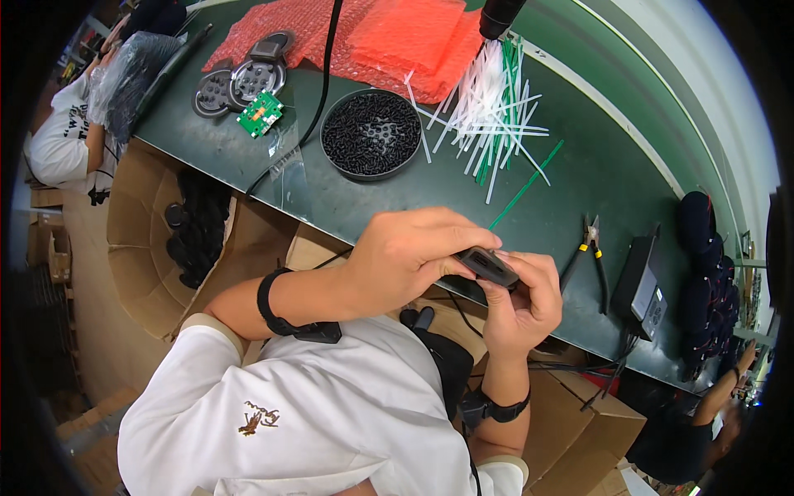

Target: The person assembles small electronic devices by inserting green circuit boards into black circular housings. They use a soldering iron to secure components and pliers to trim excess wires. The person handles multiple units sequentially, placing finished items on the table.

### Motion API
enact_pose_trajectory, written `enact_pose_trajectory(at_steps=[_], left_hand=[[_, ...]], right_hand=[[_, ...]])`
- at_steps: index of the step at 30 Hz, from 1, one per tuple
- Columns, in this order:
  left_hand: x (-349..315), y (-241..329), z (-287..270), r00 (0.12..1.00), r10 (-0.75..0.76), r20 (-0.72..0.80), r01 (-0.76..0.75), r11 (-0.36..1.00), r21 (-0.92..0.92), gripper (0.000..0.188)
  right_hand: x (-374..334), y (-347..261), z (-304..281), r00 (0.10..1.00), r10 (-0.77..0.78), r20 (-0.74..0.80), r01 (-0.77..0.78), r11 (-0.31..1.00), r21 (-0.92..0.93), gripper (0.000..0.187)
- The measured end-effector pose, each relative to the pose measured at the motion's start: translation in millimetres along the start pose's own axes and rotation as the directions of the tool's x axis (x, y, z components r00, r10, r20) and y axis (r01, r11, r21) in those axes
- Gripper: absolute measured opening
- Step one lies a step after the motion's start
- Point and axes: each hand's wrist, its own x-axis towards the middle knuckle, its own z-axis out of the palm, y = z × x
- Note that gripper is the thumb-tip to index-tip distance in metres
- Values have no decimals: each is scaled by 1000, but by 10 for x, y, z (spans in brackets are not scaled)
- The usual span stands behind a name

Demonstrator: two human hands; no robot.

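Observation:
A small black plastic housing with an opening in its end is held between my two hands, above the near edge of the green table. My left hand pinches its left end between thumb and fingers. Closed on its other end is my right hand, with the thumb below and the fingers along the far side. Fingers cover part of the housing. Just beyond my hands lies a green plastic strip, and a round black tray of small black parts stands farther left.
White and green strips lie piled near red bubble wrap. A green circuit board sits beside round black parts. Pliers and a black box are at right. Cartons stand below the table. Other people work at both sides.

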Motion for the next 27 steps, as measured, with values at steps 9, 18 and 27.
enact_pose_trajectory(at_steps=[9,18,27], left_hand=[[13,-12,-38,997,-51,58,55,996,-76,31],[50,61,-80,989,-84,125,93,993,-73,31],[29,18,-47,996,-14,84,19,998,-61,32]], right_hand=[[51,12,13,999,-52,5,52,997,49,31],[43,30,-1,1000,-23,-18,23,999,36,26],[75,81,-8,997,-81,-15,82,995,59,26]])
